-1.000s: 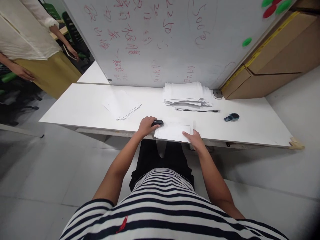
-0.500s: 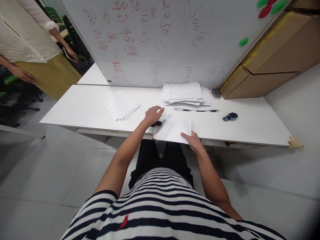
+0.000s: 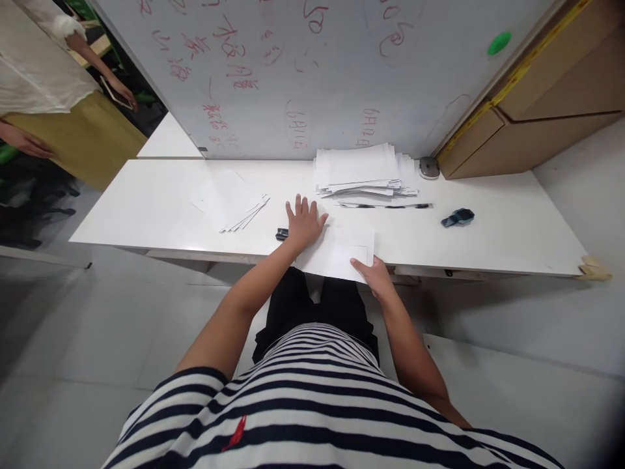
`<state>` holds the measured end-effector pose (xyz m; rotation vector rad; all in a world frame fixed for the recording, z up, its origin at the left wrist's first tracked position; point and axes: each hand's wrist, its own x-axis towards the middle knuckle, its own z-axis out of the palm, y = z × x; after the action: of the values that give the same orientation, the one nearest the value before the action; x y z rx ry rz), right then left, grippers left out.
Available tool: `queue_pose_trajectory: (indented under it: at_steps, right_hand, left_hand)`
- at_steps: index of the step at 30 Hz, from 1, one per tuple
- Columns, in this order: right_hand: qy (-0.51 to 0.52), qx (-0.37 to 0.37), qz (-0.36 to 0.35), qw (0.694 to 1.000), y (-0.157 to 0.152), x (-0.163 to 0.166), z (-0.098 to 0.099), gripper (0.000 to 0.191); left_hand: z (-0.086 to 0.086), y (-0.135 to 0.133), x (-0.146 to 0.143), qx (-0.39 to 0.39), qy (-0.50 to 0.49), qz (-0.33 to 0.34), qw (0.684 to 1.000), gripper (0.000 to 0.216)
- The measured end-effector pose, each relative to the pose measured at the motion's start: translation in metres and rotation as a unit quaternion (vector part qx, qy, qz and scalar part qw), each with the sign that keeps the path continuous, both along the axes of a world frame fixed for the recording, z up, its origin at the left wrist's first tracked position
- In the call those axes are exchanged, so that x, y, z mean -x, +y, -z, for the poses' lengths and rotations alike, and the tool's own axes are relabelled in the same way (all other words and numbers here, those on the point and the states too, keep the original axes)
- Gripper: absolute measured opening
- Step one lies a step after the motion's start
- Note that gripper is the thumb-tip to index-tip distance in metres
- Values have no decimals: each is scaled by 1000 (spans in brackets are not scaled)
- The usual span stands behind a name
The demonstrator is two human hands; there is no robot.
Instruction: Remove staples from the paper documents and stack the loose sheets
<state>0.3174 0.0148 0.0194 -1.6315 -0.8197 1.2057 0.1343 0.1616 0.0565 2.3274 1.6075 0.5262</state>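
My left hand [image 3: 305, 223] lies palm down with its fingers spread, at the upper left of a white sheet of paper [image 3: 336, 255]. Partly covered by that hand, a black object like a stapler [image 3: 282, 234] shows its left end on the table. My right hand [image 3: 375, 273] pinches the sheet at its lower right corner, thumb on top. The sheet's near edge sticks out past the table's front edge; whether it is one sheet or several I cannot tell. Farther back, a thick pile of papers [image 3: 356, 167] stands against the whiteboard.
Fanned papers [image 3: 241, 212] lie left on the white table [image 3: 117, 212]. Behind are a whiteboard [image 3: 342, 78] and cardboard boxes [image 3: 532, 143]. A dark strip [image 3: 385, 206], a grey device [image 3: 429, 168] and a dark watch-like item [image 3: 458, 217] lie right. A person [image 3: 53, 85] stands far left.
My left hand has opened from a loosely curled shape to spread fingers and turned flat over the black object. My right hand keeps its pinch on the paper. The view has tilted down slightly.
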Motion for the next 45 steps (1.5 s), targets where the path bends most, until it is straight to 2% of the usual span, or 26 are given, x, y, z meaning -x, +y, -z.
queue_pose_trajectory:
  at_steps: [4, 6, 9, 12, 14, 16, 18, 21, 23, 29, 34, 41, 45]
  right_hand:
    - [13, 1, -1, 1000, -1, 2, 0, 48]
    - [21, -3, 1, 1000, -2, 3, -3, 49]
    - [57, -36, 11, 998, -4, 5, -8, 49]
    - [115, -46, 16, 992, -7, 6, -11, 51]
    - [142, -35, 17, 989, -11, 7, -10, 52]
    - [146, -26, 16, 989, -14, 6, -7, 51]
    - [135, -23, 12, 990, -17, 5, -3, 50]
    - [121, -26, 9, 992, -20, 3, 3, 49]
    - [115, -30, 15, 993, -22, 2, 5, 50]
    - [89, -47, 26, 995, -24, 1, 7, 53]
    - [75, -51, 43, 995, -27, -4, 1, 51]
    - [65, -72, 84, 992, -38, -26, -19, 46]
    - [52, -71, 106, 990, -40, -34, -24, 45]
  left_hand:
    - [1, 2, 1, -11, 9, -22, 1000, 62]
    - [-1, 7, 4, 8, -19, -33, 999, 61]
    - [-12, 12, 14, 25, -155, -45, 987, 53]
    - [-19, 5, 39, -57, -314, -84, 944, 48]
    - [-16, -5, 61, -111, -341, -97, 929, 47]
    - [-7, -17, 83, -120, -297, -66, 945, 44]
    - [6, -26, 99, -99, -219, -7, 971, 42]
    - [17, -33, 108, -58, -120, 63, 989, 57]
    - [18, -34, 105, -51, -92, 75, 992, 64]
    - [13, -32, 99, -35, -105, 56, 992, 41]
    - [17, -33, 100, -35, -121, 17, 992, 38]
    - [26, -30, 101, -83, -119, -91, 985, 34]
    - [29, -29, 101, -92, -114, -104, 984, 34]
